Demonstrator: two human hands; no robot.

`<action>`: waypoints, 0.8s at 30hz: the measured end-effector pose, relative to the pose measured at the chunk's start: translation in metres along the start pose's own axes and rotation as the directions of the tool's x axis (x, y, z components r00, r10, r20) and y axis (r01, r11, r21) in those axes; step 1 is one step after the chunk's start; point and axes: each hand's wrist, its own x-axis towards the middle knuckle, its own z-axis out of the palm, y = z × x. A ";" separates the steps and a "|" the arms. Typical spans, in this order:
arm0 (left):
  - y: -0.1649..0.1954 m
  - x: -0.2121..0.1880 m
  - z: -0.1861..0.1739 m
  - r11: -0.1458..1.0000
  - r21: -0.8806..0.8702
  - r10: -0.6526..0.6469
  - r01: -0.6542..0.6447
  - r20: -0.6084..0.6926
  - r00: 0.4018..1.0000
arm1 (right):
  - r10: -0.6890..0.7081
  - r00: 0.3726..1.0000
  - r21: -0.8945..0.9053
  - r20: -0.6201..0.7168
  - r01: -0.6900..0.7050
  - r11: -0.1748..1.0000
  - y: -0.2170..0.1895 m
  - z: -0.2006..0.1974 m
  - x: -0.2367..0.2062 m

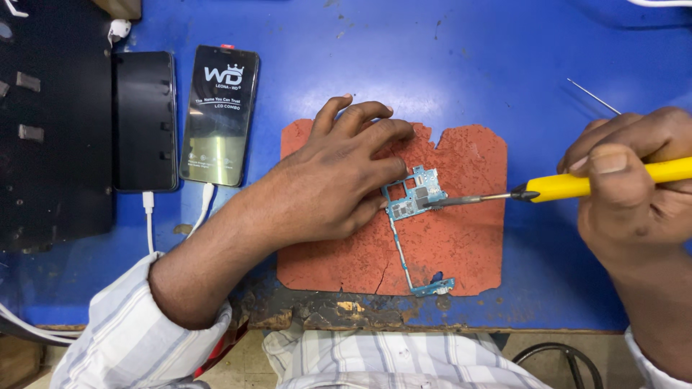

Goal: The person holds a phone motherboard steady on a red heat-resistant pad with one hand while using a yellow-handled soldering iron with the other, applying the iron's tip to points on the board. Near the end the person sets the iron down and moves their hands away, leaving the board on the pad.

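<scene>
Red-brown and cracked at its edges, a heat mat [461, 245] lies on the blue worktop [447, 65], and on it sits a small blue-green circuit board [412, 200] with a thin strip running down to a smaller piece near the mat's lower edge. The left hand [335, 184] rests flat on the mat, its fingers [367, 133] spread and loosely curved, the fingertips pressing the board's left side to hold it down; they are not wrapped around anything. The right hand [627, 180] is closed tight around the yellow handle of a soldering iron [569, 186], whose dark metal tip reaches left and touches the board's upper right part. A thin metal wire or probe [592, 96] lies on the worktop just above the right hand.

To the left of the mat, well apart from it, two phones lie side by side: a black phone [144, 119] with a dark screen and a phone with a printed screen cover [220, 115], each with a white cable [149, 216] plugged into its lower end. A black panel [50, 130] covers the far left of the worktop. Striped sleeves show at the bottom.
</scene>
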 end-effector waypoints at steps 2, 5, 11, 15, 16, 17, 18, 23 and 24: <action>0.000 0.000 -0.001 1.000 0.002 0.001 -0.001 0.002 1.000 | 0.001 1.000 -0.026 -0.002 -0.001 1.000 0.000 0.000 -0.001; 0.001 0.000 -0.001 1.000 0.005 0.004 -0.004 0.000 1.000 | 0.003 1.000 -0.054 -0.001 -0.003 0.999 -0.003 0.000 0.000; 0.001 0.001 -0.003 1.000 0.010 0.006 -0.006 -0.004 1.000 | -0.020 1.000 -0.096 0.019 0.022 0.995 -0.006 -0.001 0.004; 0.001 0.001 -0.003 1.000 0.013 0.005 -0.005 0.000 1.000 | -0.005 1.000 -0.022 -0.015 0.005 1.000 -0.001 0.000 0.002; 0.001 0.001 -0.003 1.000 0.014 0.002 -0.002 0.003 1.000 | -0.008 1.000 -0.013 -0.016 0.008 1.000 0.000 0.000 0.001; 0.001 0.001 -0.003 1.000 0.011 0.002 -0.002 -0.001 1.000 | -0.011 1.000 -0.004 -0.017 0.010 1.000 0.001 0.000 0.001; 0.001 0.000 -0.003 1.000 0.006 0.003 -0.003 -0.005 1.000 | -0.009 1.000 -0.001 -0.012 0.009 1.000 0.001 -0.001 0.001; 0.001 0.001 -0.002 1.000 0.008 0.000 0.000 0.007 1.000 | -0.023 1.000 -0.050 -0.009 0.022 0.999 0.001 -0.001 0.002; 0.001 0.001 -0.002 1.000 0.007 0.001 -0.001 0.006 1.000 | -0.018 1.000 -0.037 -0.021 0.017 0.999 0.001 0.000 0.001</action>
